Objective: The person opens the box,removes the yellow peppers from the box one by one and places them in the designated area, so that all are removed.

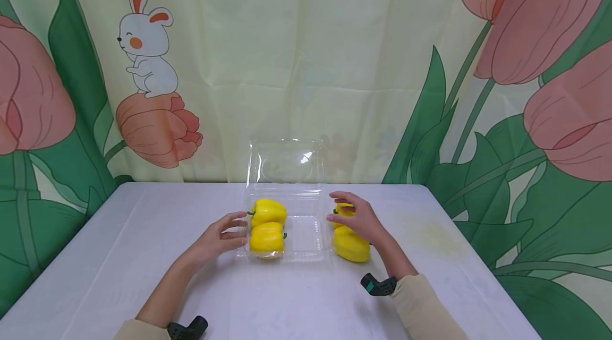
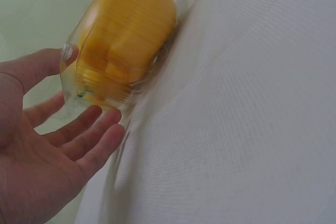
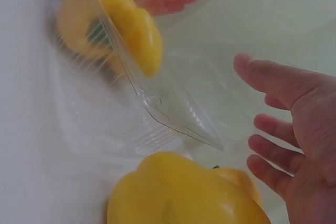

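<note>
A clear plastic clamshell box [image 1: 306, 228] lies on the table with its lid [image 1: 287, 164] standing up at the back. Two yellow bell peppers, a rear one [image 1: 269, 212] and a front one [image 1: 266, 237], fill its left half. My left hand [image 1: 222, 236] is at the box's left wall, thumb on the rim and fingers spread loosely beside it. To the right of the box are two more yellow bell peppers, the nearer one [image 1: 351, 244] and a farther one [image 1: 338, 219] partly hidden by my right hand [image 1: 360, 218]. That hand hovers over them, fingers loosely extended, holding nothing in the right wrist view.
A white cloth covers the table [image 1: 143, 255]. Behind it hangs a curtain [image 1: 306, 64] printed with tulips and a rabbit. Each wrist wears a black camera, one on the left [image 1: 188, 328] and one on the right [image 1: 379, 285].
</note>
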Demonstrator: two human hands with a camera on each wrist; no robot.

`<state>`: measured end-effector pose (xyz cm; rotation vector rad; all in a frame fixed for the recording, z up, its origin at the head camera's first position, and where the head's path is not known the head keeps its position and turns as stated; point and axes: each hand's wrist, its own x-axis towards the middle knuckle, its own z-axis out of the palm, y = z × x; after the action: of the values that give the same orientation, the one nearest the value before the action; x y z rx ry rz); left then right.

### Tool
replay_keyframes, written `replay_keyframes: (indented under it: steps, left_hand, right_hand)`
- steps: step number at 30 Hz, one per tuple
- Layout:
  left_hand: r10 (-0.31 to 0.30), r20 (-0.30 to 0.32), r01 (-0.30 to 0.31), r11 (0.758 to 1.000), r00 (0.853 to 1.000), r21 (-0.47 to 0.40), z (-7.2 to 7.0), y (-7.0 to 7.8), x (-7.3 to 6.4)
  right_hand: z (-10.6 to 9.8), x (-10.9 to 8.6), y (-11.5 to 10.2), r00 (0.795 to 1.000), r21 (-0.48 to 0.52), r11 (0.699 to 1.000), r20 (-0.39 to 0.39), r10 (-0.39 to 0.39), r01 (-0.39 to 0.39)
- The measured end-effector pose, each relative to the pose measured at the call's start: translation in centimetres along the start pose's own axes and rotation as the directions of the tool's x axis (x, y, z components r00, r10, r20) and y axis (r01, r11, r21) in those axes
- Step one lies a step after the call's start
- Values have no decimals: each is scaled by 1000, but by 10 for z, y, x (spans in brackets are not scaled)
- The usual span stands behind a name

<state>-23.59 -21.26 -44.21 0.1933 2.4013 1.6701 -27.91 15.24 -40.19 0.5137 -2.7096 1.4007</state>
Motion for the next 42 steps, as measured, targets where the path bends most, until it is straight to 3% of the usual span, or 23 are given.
replay_keyframes:
  steps: [25, 42]
  left_hand:
    - [11, 17, -11, 1000, 1000, -4, 0, -1, -1]
    - [16, 7, -16, 1000, 1000, 0, 0, -1, 0]
  right_hand:
    - [4, -5, -11, 1000, 60, 998, -12, 6, -5]
    - [9, -7, -13, 1000, 157, 988, 2, -10, 9]
